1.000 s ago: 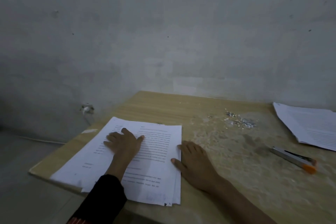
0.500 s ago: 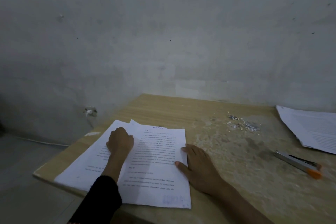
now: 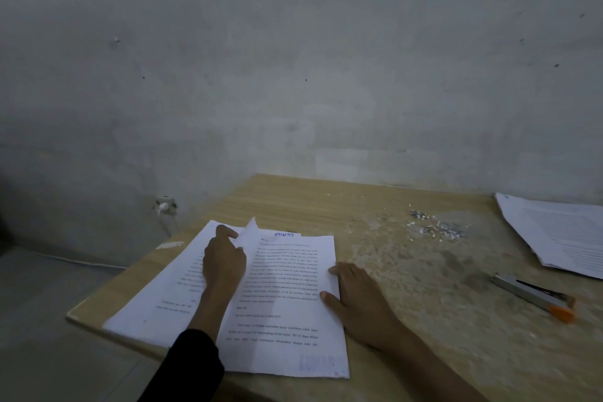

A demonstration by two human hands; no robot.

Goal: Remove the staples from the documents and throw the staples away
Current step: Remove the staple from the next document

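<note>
While left hand point(image 3: 223, 263) pinches page corner point(image 3: 249, 231) (grip partly hidden) | right hand point(image 3: 357, 299) lies flat on documents point(image 3: 287, 290)

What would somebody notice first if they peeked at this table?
Probably the white documents at the near left of the wooden table, where the left hand pinches up the top page's far corner and the right hand lies flat at their right edge. Next, the little heap of silvery staples farther back, and the grey tool with an orange tip on the right.
</note>
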